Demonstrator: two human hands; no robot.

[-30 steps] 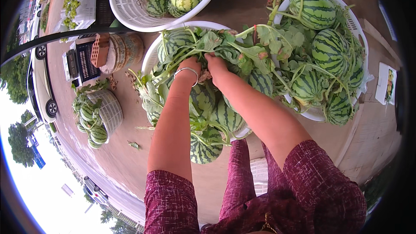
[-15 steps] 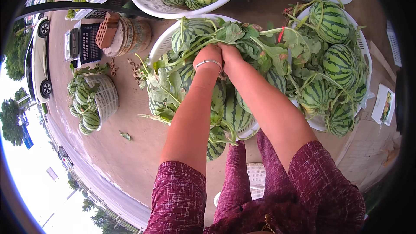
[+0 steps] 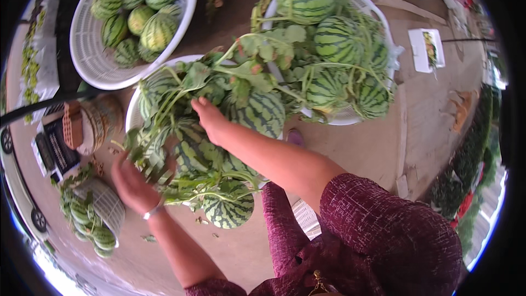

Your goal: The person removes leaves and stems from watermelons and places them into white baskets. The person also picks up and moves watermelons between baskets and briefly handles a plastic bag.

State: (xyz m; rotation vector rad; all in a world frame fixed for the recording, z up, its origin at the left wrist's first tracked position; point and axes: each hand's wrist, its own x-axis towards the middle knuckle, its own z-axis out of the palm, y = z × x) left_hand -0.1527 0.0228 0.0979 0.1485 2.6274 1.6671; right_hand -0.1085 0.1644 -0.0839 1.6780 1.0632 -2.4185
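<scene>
A white plastic basket [image 3: 131,111] heaped with striped watermelons and leafy vines stands in front of me. At its left edge, my left hand [image 3: 135,186], with a bracelet at the wrist, is blurred beside the leaves [image 3: 156,151]; its fingers look spread, with nothing visible in them. Over the middle of the heap reaches my right hand [image 3: 211,121], its visible fingertips stretched out near a vine leaf [image 3: 194,75]. Next to it lies a large striped watermelon [image 3: 256,114]. Another watermelon [image 3: 229,205] sits at the basket's near side.
A second white basket [image 3: 390,49] of watermelons with vines stands at right, and a third [image 3: 82,57] holds bare watermelons at far left. A smaller basket [image 3: 112,208] lies tipped at left. Near it are a drum-like stand [image 3: 107,120] with a brick [image 3: 72,126]. A dog [image 3: 462,111] is at right.
My hands were together among the vines and are now apart, the left one drawn toward the basket's left side. The view has turned to the right.
</scene>
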